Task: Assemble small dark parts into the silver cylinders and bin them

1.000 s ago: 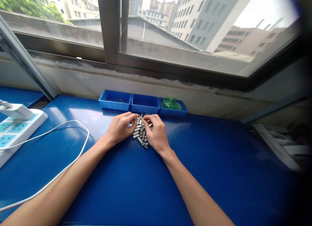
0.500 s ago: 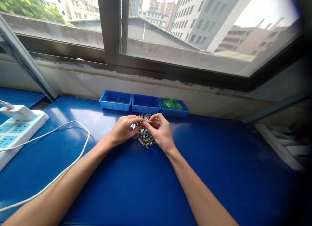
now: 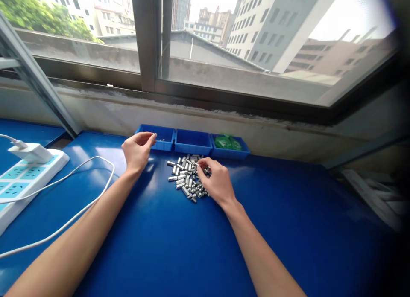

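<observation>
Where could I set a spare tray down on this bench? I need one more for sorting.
Bare bench lies between the two forearms, below the pile of metal pins. More lies right of the right hand, below the green-filled bin. It is crowded by the bins, where the left hand hovers, and at the left by the cable and power strip.

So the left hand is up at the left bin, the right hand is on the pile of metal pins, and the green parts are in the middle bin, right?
Not quite. The head view shows the green parts in the right bin, not the middle bin. The rest holds: the left hand is at the left bin and the right hand is on the pile of metal pins.
</observation>
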Demonstrator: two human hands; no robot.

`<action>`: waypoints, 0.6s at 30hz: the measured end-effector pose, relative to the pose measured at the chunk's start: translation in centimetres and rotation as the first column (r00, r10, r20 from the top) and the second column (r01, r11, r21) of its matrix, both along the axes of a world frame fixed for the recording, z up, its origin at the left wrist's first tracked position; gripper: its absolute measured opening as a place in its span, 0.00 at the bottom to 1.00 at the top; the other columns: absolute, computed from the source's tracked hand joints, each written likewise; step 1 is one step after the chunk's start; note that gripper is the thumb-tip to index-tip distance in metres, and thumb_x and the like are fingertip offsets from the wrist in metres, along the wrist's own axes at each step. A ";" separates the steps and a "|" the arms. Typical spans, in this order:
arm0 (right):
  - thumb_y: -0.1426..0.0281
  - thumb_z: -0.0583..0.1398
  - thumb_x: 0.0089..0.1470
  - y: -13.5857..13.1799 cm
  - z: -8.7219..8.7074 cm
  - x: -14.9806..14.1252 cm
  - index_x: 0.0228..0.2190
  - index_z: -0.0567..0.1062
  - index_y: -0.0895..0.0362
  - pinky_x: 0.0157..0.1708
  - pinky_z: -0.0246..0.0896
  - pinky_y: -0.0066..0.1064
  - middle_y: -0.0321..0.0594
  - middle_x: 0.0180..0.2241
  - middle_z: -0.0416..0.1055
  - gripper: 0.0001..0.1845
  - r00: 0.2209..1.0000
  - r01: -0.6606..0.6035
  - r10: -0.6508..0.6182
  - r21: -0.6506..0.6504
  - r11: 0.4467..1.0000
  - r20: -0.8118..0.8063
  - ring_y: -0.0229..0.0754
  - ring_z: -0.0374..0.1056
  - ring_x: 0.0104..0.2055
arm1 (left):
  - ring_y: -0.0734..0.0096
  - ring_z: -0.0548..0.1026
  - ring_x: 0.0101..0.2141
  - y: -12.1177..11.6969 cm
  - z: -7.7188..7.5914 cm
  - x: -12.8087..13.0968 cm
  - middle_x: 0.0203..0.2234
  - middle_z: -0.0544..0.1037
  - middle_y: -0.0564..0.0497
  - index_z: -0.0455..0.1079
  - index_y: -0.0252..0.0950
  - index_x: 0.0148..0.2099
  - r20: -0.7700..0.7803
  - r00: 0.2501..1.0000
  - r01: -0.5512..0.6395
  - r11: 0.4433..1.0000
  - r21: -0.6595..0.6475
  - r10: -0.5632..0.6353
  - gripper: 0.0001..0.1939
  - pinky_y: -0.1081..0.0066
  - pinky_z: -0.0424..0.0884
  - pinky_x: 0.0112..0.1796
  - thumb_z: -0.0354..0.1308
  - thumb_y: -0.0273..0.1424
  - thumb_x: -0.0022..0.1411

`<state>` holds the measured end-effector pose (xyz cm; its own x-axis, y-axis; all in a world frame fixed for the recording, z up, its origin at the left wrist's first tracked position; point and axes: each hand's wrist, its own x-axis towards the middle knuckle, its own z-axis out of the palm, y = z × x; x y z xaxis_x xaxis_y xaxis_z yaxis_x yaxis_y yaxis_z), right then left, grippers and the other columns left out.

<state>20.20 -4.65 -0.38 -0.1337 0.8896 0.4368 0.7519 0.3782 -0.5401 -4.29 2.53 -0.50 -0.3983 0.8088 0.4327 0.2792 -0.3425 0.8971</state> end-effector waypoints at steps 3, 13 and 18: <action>0.72 0.57 0.58 -0.1 -0.1 -0.1 0.37 0.74 0.53 0.45 0.64 0.38 0.42 0.37 0.77 0.06 0.998 -0.007 0.005 0.026 1.000 0.068 0.48 0.71 0.43 | 0.62 0.83 0.34 0.4 -0.3 -0.1 0.34 0.83 0.43 0.78 0.31 0.43 0.169 0.985 0.039 0.999 -0.021 -0.035 0.20 0.65 0.79 0.41 0.68 0.40 0.53; 0.74 0.56 0.61 0.4 -0.9 -0.8 0.40 0.75 0.54 0.48 0.63 0.40 0.42 0.40 0.77 0.09 0.993 -0.056 0.051 0.038 0.998 0.109 0.49 0.68 0.45 | 0.68 0.81 0.27 -2.7 -0.4 2.9 0.29 0.82 0.49 0.79 0.35 0.38 -0.147 0.944 0.290 0.956 -0.052 -0.294 0.12 0.72 0.76 0.32 0.63 0.38 0.59; 0.74 0.56 0.61 0.4 -0.9 -0.9 0.41 0.75 0.54 0.47 0.63 0.41 0.43 0.40 0.78 0.10 0.983 -0.075 0.065 0.052 0.996 0.174 0.49 0.68 0.45 | 0.70 0.79 0.28 -3.7 -0.5 3.8 0.28 0.82 0.51 0.79 0.36 0.37 -0.364 0.824 0.438 0.895 -0.078 -0.435 0.08 0.74 0.73 0.31 0.61 0.34 0.61</action>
<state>19.33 -4.21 -1.32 -0.2723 0.8492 0.4525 0.8023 0.4599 -0.3805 -0.52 -1.19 -0.96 0.1820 0.8560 0.4838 0.4022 -0.5138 0.7578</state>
